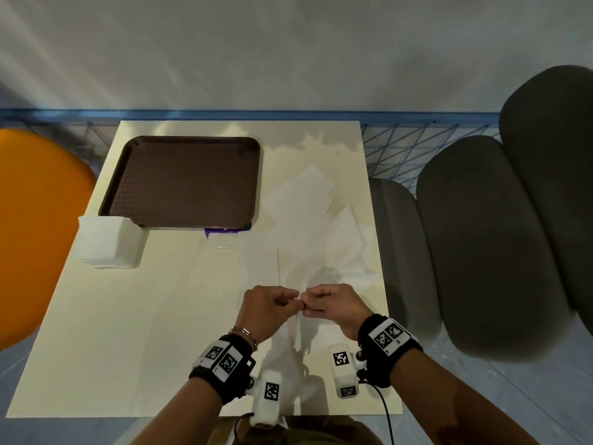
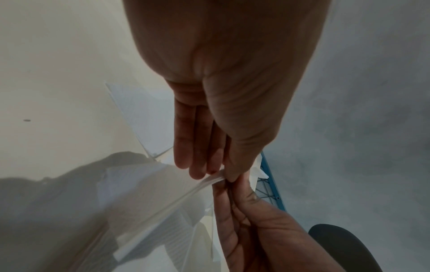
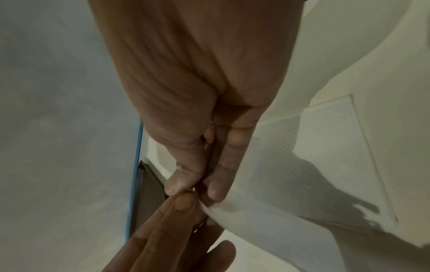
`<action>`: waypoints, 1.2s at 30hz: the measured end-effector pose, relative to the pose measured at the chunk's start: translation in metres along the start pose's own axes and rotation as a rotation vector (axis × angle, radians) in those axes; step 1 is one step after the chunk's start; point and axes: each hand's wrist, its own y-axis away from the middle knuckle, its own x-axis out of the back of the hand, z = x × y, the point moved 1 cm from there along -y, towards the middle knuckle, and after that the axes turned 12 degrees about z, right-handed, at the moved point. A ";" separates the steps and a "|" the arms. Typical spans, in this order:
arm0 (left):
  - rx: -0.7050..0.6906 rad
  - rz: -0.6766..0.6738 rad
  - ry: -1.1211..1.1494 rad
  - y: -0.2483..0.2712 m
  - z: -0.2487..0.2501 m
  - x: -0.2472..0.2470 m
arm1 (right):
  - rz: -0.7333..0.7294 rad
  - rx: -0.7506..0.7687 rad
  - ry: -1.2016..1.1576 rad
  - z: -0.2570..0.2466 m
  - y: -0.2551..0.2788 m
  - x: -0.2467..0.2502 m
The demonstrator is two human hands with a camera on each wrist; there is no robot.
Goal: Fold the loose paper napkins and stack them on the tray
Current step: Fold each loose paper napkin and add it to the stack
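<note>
Right now, working from the left of my head view, an orange rounded seat (image 1: 35,232) sits off the left edge of the bench (image 1: 134,332). On the bench itself, a squared stack of white napkins (image 1: 109,242) stands at the near left corner of the brown tray (image 1: 186,181), touching or just overlapping that corner (I cannot tell which). The tray lies on the far left part of the bench and its surface is bare.

Further right, my left hand (image 1: 268,308) and my right hand (image 1: 333,305) meet fingertip to fingertip above the near right part of the bench. Both pinch the same thin white napkin (image 1: 298,332) at its upper edge: thumb pressed against curled fingers on each side, knuckles up. The sheet hangs down from that pinch toward me. In the left wrist view its edge shows as several thin layers gathered between the fingertips (image 2: 197,171).

Beyond the hands, the loose napkins (image 1: 308,220) lie scattered and overlapping on the right half of the bench, right of the tray. Right of the bench are dark grey cushions (image 1: 481,252).
</note>
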 end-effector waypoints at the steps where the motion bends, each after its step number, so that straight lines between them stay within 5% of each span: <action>1: -0.007 0.001 -0.003 0.000 0.001 0.000 | 0.000 0.000 -0.006 0.000 -0.001 0.000; 17: 0.019 -0.051 0.015 -0.003 0.025 0.010 | -0.070 -0.003 0.036 -0.011 -0.010 0.004; 25: 0.191 0.117 0.086 -0.010 0.025 0.023 | -0.089 0.017 0.031 -0.038 -0.006 0.007; 30: 0.412 0.171 0.521 -0.012 0.017 0.049 | 0.129 -0.027 0.068 -0.040 -0.019 0.033; 36: 0.552 0.082 1.051 -0.008 0.022 0.072 | 0.322 0.075 0.653 -0.032 -0.029 0.044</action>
